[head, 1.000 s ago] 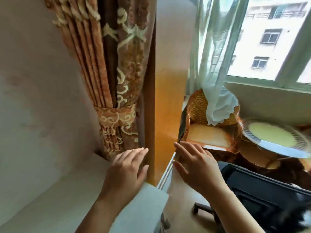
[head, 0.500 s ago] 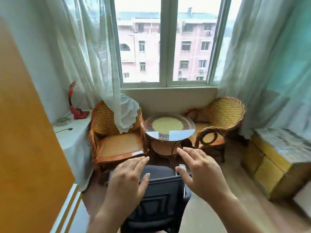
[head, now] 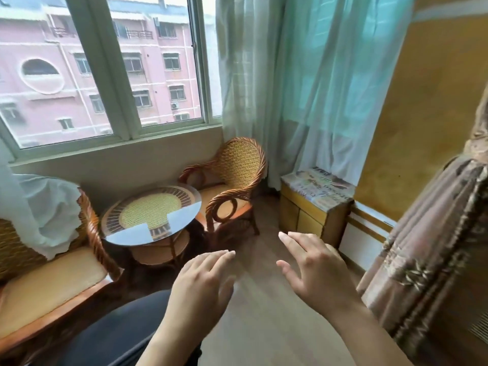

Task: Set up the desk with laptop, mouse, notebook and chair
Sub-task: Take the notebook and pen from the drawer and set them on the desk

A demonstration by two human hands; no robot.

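A black office chair (head: 111, 331) fills the lower left of the head view; only its dark top shows, partly behind my left forearm. My left hand (head: 200, 283) hovers palm down over the chair's right edge, fingers apart, holding nothing. My right hand (head: 314, 268) floats to the right over the wooden floor, also empty with fingers spread. No desk, laptop, mouse or notebook is in view.
A round glass-topped wicker table (head: 151, 215) stands between two wicker armchairs, one at the left (head: 52, 276) and one by the window (head: 232, 180). A low yellow cabinet (head: 314, 207) sits at the right wall. A brown patterned curtain (head: 433, 257) hangs at the far right.
The view has swung right, from the desk corner across the window to the room's right side. The office chair has slid to the lower left. Both hands stay raised and empty.
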